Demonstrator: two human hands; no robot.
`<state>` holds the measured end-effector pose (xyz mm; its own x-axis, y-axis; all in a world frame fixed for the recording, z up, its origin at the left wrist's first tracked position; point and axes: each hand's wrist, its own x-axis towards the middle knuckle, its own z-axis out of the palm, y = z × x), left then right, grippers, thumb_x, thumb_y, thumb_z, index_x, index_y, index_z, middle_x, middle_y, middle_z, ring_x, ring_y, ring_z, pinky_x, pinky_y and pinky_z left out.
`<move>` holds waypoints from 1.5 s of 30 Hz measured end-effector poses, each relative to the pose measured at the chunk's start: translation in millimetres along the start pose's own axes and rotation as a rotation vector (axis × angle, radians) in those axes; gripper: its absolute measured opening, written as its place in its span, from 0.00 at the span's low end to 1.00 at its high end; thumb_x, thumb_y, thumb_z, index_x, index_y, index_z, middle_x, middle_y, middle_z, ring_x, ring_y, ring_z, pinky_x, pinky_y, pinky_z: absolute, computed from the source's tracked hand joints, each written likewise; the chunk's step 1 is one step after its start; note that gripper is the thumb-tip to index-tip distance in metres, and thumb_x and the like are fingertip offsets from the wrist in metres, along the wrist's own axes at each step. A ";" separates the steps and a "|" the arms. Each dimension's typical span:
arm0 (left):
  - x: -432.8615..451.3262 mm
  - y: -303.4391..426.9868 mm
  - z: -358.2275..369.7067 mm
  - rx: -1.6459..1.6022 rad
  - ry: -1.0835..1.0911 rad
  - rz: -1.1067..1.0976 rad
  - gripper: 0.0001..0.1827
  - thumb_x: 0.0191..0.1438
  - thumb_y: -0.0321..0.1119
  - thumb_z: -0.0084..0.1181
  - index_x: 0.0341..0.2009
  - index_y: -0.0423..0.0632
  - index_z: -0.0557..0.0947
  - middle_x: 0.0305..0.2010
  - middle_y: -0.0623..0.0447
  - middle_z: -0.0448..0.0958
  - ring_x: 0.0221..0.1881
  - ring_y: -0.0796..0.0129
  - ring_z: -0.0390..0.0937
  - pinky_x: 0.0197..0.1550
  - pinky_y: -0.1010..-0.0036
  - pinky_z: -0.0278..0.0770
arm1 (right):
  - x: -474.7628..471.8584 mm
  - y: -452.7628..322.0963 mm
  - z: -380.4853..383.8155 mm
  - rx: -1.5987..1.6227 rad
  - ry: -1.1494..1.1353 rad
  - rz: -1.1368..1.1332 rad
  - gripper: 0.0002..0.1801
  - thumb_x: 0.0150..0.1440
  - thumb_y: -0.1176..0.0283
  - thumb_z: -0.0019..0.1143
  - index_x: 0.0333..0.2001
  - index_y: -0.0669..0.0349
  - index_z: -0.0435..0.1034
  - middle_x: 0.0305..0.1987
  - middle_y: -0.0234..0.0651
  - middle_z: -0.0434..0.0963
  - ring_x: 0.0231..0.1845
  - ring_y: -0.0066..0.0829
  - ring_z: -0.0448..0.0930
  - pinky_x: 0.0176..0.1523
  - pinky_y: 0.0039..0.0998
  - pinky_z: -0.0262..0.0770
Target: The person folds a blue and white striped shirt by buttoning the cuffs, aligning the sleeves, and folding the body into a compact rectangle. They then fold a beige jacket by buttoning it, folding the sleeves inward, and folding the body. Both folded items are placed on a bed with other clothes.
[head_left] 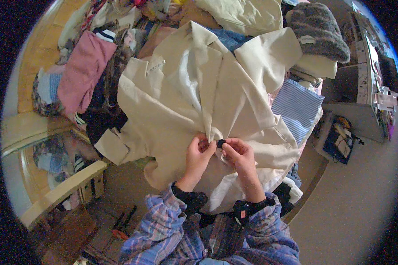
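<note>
A cream blazer [172, 109] lies spread open-side up before me, its lapels towards the top and its sleeves out to the sides. At its front edge, my left hand [200, 150] pinches a fold of the cloth between thumb and fingers. Close beside it, my right hand [240, 154] grips a dark round button [221, 143] with thumb and forefinger. The fingertips of both hands almost meet. White lining shows inside the collar and near the lower hem. Whether the button passes through a buttonhole cannot be told.
Piled clothes surround the blazer: a folded pink garment [83, 73] at left, a blue-striped garment [297, 106] at right, a grey fuzzy item [316, 31] at upper right. A light wooden rail [66, 192] runs at lower left. A desk [355, 119] and a box with items stand at right.
</note>
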<state>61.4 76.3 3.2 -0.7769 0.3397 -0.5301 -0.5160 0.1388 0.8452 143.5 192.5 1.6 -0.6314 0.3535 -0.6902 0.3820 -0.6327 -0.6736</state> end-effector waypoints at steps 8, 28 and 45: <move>0.9 -4.5 4.0 -0.394 0.050 -0.257 0.11 0.55 0.28 0.57 0.42 0.47 0.72 0.37 0.58 0.73 0.37 0.76 0.71 0.37 0.80 0.69 | 11.0 14.1 6.9 -0.006 0.087 -0.070 0.10 0.55 0.73 0.60 0.40 0.66 0.73 0.31 0.29 0.79 0.31 0.17 0.76 0.34 0.19 0.72; -7.0 -21.5 -12.6 0.471 -0.045 0.326 0.09 0.54 0.28 0.58 0.41 0.42 0.79 0.34 0.57 0.75 0.32 0.77 0.73 0.35 0.79 0.71 | 16.6 11.0 -4.1 -0.218 -0.095 -0.185 0.10 0.53 0.76 0.59 0.41 0.65 0.73 0.35 0.32 0.79 0.36 0.20 0.78 0.40 0.24 0.75; 12.1 -44.1 -19.4 0.698 -0.004 0.226 0.15 0.51 0.42 0.60 0.33 0.43 0.77 0.21 0.50 0.75 0.22 0.63 0.74 0.27 0.68 0.70 | 9.0 -48.3 -56.4 -0.997 0.262 -0.495 0.20 0.50 0.67 0.64 0.47 0.60 0.72 0.27 0.35 0.77 0.33 0.33 0.77 0.46 0.33 0.71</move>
<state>67.8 56.2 -41.8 -0.8350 0.4338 -0.3384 0.0080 0.6246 0.7809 157.4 265.1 13.0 -0.7462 0.6189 -0.2454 0.5697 0.4029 -0.7163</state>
